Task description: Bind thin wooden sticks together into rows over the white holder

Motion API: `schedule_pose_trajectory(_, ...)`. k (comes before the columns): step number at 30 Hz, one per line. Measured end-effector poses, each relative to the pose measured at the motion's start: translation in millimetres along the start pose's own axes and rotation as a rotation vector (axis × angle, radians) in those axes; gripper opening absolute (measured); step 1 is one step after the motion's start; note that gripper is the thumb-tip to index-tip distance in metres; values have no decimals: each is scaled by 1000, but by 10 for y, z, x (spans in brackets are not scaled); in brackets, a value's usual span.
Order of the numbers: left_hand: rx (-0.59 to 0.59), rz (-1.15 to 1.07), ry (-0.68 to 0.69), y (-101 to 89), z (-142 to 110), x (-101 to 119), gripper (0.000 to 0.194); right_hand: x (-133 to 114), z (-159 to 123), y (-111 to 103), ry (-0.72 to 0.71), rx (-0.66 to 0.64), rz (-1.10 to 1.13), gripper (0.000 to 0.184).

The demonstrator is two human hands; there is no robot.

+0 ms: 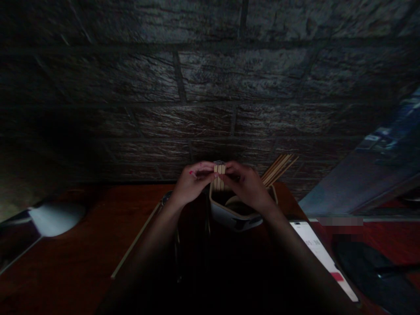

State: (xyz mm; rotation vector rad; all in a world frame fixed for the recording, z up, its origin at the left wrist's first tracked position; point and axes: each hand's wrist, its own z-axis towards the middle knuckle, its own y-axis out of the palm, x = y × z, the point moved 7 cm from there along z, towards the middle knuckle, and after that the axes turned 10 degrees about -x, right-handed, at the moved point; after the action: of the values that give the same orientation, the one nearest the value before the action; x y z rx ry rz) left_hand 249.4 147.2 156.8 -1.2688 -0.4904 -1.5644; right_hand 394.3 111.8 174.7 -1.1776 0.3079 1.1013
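Both of my hands meet around an upright bundle of chopsticks above the left part of a pale, angular container. My left hand pinches the bundle from the left, thumb in front. From the right, my right hand grips the same bundle, its wrist over the container's rim. The lower ends of these sticks drop into the dark inside. More chopsticks lean out of the container at its right corner. Inside, a curved pale shape shows below my right hand; I cannot make out what it is.
One lone chopstick lies on the brown wooden table, beside thin metal utensils near my left forearm. A lit phone lies at right. A white cone-shaped object is at left. A brick-patterned wall rises behind.
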Motion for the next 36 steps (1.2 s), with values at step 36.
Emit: schedule_pose_trajectory(36,-96,-25,-162,38,8,-204,21,128,30,36,37,-15,-39,5)
